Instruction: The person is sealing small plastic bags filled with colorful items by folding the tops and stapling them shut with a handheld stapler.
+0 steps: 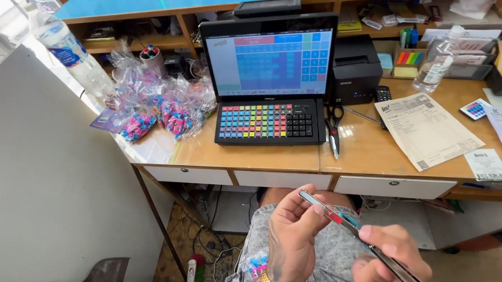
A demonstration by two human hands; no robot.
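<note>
The left hand (294,229) and the right hand (388,267) are low and close, over the person's lap. Both hold one long, thin metal strip (365,240). The left fingers curl around its top end, with the thumb (318,211) pressed on the edge. The right hand is closed around the lower end. The strip slants down to the right. Past it is a desk (374,154) with a bright keyboard (268,122), a screen (269,59), scissors (334,131) and papers (426,129).

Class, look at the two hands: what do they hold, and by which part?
Both hold one thin metal strip: left hand pinches its upper end, right hand grips near its lower end.
</note>
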